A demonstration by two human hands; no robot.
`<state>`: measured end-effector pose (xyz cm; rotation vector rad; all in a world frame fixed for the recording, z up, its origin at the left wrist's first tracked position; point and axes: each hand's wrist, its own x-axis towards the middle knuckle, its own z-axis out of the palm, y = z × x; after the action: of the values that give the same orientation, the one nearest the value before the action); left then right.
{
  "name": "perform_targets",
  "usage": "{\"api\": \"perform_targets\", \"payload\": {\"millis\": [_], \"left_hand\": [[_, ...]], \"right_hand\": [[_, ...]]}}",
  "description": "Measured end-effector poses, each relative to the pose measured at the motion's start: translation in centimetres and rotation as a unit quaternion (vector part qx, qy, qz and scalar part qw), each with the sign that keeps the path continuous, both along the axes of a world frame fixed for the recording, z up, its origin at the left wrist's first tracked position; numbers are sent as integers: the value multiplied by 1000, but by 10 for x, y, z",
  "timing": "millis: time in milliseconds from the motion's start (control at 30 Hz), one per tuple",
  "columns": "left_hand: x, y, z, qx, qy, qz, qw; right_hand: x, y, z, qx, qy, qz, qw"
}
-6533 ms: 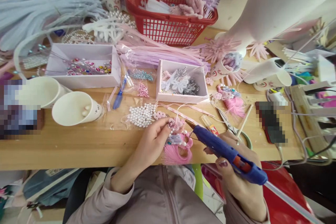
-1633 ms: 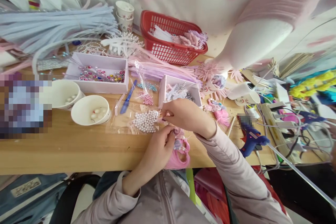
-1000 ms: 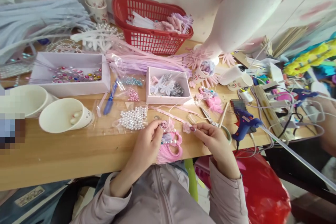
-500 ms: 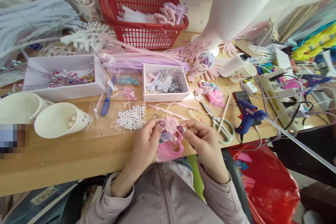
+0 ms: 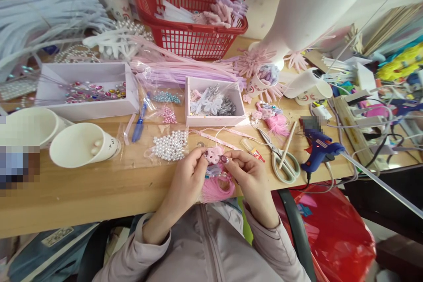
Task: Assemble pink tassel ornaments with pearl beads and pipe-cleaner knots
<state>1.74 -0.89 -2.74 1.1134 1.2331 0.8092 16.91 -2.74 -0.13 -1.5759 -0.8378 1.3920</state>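
Note:
Between my two hands is a pink beaded ornament (image 5: 214,157) with a fuzzy pink top, a row of small beads and a pink tassel (image 5: 216,189) hanging at the table's front edge. My left hand (image 5: 190,176) pinches its left side with thumb and finger. On the right side, my right hand (image 5: 246,174) pinches it the same way. A thin pale cord runs up from the top of the ornament. Just beyond my left hand lies a bag of white pearl beads (image 5: 170,145). Right of my right hand are green-handled scissors (image 5: 284,167).
A blue glue gun (image 5: 319,147) with a long clear glue stick lies at the right. Behind stand two white boxes (image 5: 214,120) of trinkets and a red basket (image 5: 194,39). Paper cups (image 5: 79,147) stand at the left. A similar tasselled ornament (image 5: 276,123) lies beyond the scissors.
The whole view has shifted slightly, so things sit a little further right and higher. The top of the ornament has turned a little between my fingertips; both hands keep their pinch.

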Motion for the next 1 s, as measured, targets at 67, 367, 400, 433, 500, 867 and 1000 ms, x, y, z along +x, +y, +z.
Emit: {"api": "perform_targets", "payload": {"millis": [67, 367, 400, 433, 500, 867, 1000], "left_hand": [[0, 0, -1, -2, -1, 0, 1000], [-2, -1, 3, -3, 0, 9, 1000], [-2, -1, 4, 2, 1, 12, 1000], [-2, 0, 5, 4, -1, 12, 1000], [-1, 0, 6, 0, -25, 3, 1000], [1, -1, 5, 1, -114, -7, 994], [0, -2, 4, 11, -116, -4, 993]], "right_hand": [[1, 0, -2, 0, 0, 2, 1000], [6, 1, -4, -8, -16, 5, 1000], [6, 1, -5, -8, -20, 7, 1000], [7, 1, -5, -8, -23, 8, 1000], [9, 1, -7, -6, -30, 11, 999], [10, 1, -10, 9, -42, 25, 999], [9, 0, -8, 17, -47, 27, 998]]}}
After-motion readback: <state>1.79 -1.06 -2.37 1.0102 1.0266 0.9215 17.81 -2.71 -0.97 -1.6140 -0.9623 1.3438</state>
